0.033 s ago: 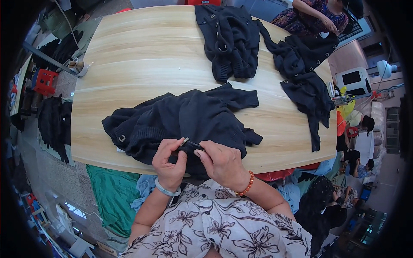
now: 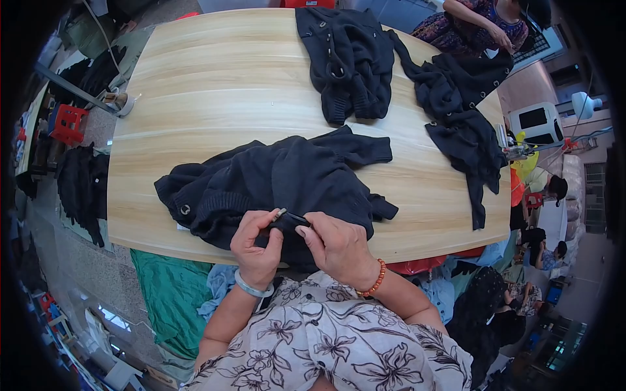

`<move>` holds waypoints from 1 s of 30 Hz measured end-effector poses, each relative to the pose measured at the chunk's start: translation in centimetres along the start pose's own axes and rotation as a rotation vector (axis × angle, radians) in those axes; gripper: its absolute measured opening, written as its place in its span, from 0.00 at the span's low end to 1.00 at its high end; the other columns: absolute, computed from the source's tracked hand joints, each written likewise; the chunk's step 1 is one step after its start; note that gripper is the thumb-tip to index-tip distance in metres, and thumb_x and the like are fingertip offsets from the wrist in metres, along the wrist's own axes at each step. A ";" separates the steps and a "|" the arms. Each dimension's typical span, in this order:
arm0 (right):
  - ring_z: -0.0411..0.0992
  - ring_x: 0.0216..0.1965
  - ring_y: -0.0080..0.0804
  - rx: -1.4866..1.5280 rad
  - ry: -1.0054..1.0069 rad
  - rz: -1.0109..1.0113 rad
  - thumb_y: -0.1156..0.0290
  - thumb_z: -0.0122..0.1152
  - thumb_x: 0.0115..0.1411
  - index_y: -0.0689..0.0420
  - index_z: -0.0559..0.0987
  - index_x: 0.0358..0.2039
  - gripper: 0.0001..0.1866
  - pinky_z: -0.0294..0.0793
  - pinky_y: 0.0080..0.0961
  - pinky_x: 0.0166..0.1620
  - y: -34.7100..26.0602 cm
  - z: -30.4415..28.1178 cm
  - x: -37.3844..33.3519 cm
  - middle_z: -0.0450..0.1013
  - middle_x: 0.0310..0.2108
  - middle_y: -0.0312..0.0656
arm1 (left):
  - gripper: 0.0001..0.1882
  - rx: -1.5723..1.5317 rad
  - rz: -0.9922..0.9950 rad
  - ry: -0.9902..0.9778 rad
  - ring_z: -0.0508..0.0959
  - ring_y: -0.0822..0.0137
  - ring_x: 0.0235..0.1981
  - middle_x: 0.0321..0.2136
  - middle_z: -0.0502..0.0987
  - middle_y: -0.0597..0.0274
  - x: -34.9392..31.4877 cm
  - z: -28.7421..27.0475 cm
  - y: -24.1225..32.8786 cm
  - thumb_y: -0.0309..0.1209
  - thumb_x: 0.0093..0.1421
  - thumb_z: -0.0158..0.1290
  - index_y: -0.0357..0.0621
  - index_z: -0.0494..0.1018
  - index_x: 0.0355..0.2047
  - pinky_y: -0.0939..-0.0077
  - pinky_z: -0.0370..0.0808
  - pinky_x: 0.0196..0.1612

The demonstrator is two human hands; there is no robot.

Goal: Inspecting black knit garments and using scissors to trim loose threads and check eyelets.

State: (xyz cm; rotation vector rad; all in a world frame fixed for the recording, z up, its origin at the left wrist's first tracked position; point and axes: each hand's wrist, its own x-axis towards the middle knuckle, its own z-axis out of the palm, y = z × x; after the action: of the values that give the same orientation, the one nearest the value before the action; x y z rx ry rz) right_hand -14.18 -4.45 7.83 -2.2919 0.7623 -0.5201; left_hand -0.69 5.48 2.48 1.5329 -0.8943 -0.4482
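A black knit cardigan (image 2: 293,173) lies bunched across the near part of the wooden table (image 2: 215,78), its sleeves pointing to the right. My left hand (image 2: 256,244) pinches the cardigan's near edge between thumb and fingers. At those fingertips is a small pale, shiny button or ring (image 2: 280,214). Just to the right, my right hand (image 2: 336,251) is closed on the same edge, its thumb pressed against the fingers. A short stretch of dark fabric spans the two hands. Another round metallic button (image 2: 185,210) shows on the ribbed part at the left.
Two more black knit garments lie on the table, one folded (image 2: 352,65) at the far edge and one spread out (image 2: 463,98) at the right. Past the far right corner is another person (image 2: 476,26). Green cloth (image 2: 173,300) hangs below the near edge. A red stool (image 2: 68,124) stands left.
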 end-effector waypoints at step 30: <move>0.60 0.23 0.10 0.655 -0.102 0.307 0.74 0.71 0.54 0.62 0.81 0.33 0.09 0.60 0.13 0.25 1.7 1.9 1.0 0.68 0.21 0.27 | 0.23 0.224 0.335 -0.009 0.74 0.62 0.31 0.34 0.76 0.57 0.0 -0.5 -0.3 0.11 0.45 0.57 0.39 0.80 0.43 0.75 0.72 0.34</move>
State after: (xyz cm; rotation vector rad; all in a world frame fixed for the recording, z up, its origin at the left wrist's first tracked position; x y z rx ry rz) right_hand -13.03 -5.23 5.47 -1.5534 0.7403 -0.4248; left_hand -0.30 5.79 2.29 1.5429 -1.2155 -0.1145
